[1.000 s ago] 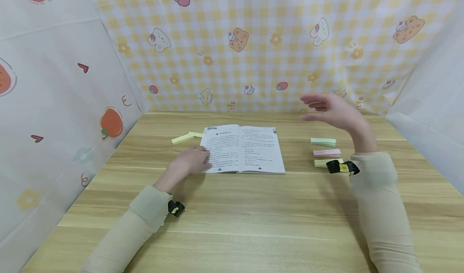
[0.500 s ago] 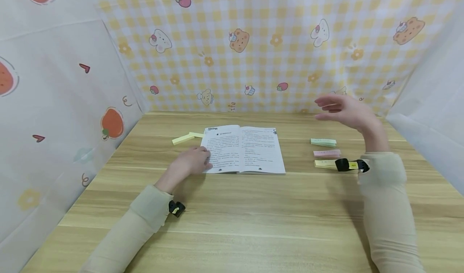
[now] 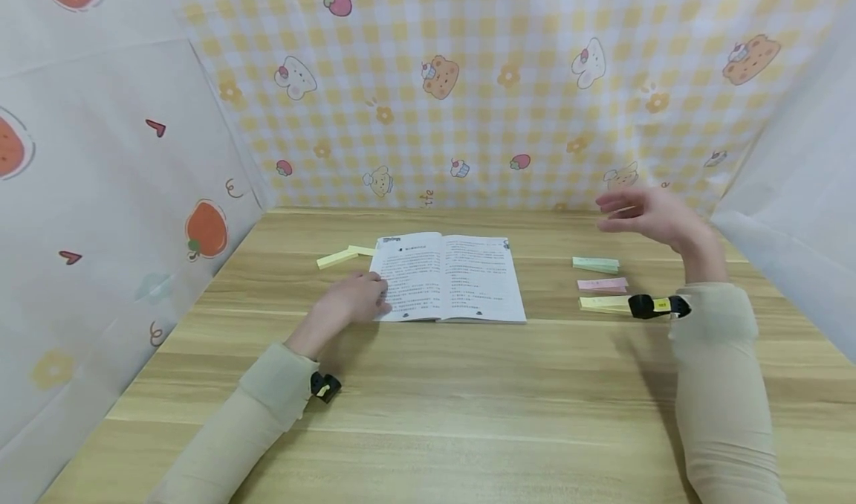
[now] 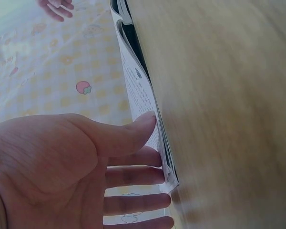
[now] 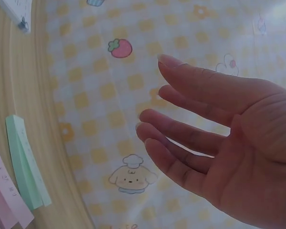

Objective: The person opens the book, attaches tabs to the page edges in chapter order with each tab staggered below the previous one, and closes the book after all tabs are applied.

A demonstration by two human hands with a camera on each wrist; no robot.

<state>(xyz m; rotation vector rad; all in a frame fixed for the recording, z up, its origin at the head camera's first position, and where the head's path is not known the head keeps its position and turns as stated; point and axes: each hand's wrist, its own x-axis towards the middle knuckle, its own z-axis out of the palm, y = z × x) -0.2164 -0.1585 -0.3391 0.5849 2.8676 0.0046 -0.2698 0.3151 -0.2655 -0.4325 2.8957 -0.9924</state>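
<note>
An open book (image 3: 481, 281) with printed pages lies on the wooden table. My left hand (image 3: 351, 297) rests at the lower left edge of its left page; in the left wrist view the thumb touches the page and the fingers extend straight beside the edge. Raised above the table on the right, my right hand (image 3: 655, 218) has loosely curved fingers with nothing between them. Nearest to it are folded paper strips: a green one (image 3: 595, 265), a pink one (image 3: 602, 285) and a yellow one (image 3: 602, 303), the last partly hidden by the wrist camera.
Yellow paper strips (image 3: 337, 257) lie at the book's upper left, one end reaching the book's edge. A checked cloth (image 3: 388, 132) hangs along the table's back edge, and white cloths hang at both sides. Bare table (image 3: 468, 400) stretches in front of the book.
My right hand has moved to the right, away from the book, and dropped slightly over the last half second. The left hand and the book have stayed in place.
</note>
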